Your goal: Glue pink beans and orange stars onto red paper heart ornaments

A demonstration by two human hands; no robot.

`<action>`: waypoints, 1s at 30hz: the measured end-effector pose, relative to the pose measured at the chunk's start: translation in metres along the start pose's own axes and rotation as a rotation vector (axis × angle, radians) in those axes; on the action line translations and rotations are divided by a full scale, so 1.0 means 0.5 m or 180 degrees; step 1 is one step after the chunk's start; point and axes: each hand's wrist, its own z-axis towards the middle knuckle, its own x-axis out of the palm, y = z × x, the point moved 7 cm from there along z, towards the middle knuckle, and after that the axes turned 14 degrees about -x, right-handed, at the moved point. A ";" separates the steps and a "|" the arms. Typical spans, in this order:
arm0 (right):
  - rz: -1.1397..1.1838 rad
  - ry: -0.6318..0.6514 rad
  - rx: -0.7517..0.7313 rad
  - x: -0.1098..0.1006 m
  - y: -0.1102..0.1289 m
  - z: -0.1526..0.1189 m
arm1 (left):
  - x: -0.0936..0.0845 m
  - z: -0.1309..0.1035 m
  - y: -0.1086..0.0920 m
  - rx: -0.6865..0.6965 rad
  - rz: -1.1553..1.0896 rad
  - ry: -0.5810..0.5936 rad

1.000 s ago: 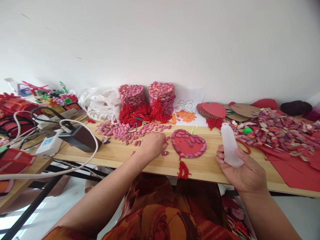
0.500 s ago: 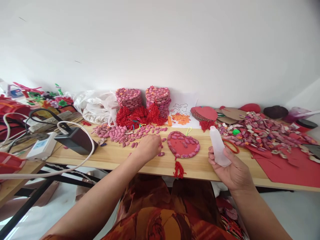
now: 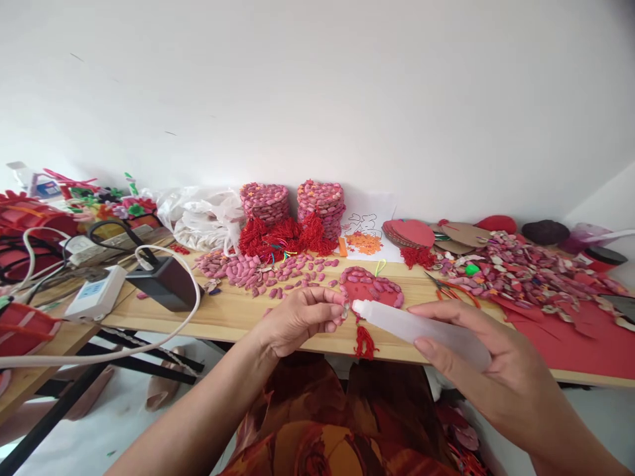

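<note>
Near the table's front edge, my left hand point(image 3: 302, 320) pinches a small peanut shell point(image 3: 345, 311), its pale hollow side partly showing between the fingertips. My right hand point(image 3: 506, 363) is wrapped round a translucent white squeeze bottle point(image 3: 421, 327), tilted with its nozzle pointing left, close to the shell. Behind both hands lies a red heart point(image 3: 360, 291) bordered with pink peanut shells, partly covered by the bottle and fingers. A yellow-green loop tops the heart, and a red tassel point(image 3: 366, 342) hangs below it. Loose pink peanut shells point(image 3: 238, 272) are spread beyond my left hand.
Two stacks of shell-covered hearts point(image 3: 320, 201) stand by the wall, near orange stars point(image 3: 364, 243) on paper. Orange-handled pliers point(image 3: 459, 291) lie right, before a pile of shell scraps point(image 3: 526, 271) and red sheets point(image 3: 560, 344). A black adapter point(image 3: 166, 284) with white cable occupies the left.
My left hand has come right from the loose shells, now pinching one. My right hand has moved the bottle left and tipped it from upright, uncovering the pliers. The view has shifted slightly.
</note>
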 end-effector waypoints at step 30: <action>-0.0759 -0.0127 -0.0132 0.010 0.059 0.026 | -0.022 -0.007 -0.002 0.0435 0.0468 -0.0308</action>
